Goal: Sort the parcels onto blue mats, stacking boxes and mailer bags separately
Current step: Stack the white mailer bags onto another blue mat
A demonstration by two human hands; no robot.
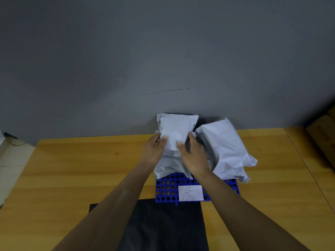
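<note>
- Grey-white plastic under the fingers (163,141): top bag (176,131) gripped from both sides. Left hand (155,147) with thumb on top and fingers curled round the left edge; right hand (194,156) with thumb on top and fingers down the right edge.
- Held at both edges probably to square it on the heap or to lift it without slumping; cannot tell which.
- Directly beneath the fingers: pile of bags (168,165), soft and uneven, resting on the blue mat (166,189), so already grouped where the task wants them.
- Just beyond the right fingertips: second heap (224,147), leaning, touching the pile and overhanging the mat's right edge. Little room in that gap, and likely to slide if nudged.
- Back toward the wrists: paper label (190,192) lying on the mat's bare holes.
- Under the forearms: black sheet (163,227) on the wooden table (72,169).
- Far right of the fingers: cardboard boxes (322,138), well apart, no mat visible beneath.
- Past the fingertips: grey wall (126,60), close behind the pile.
</note>
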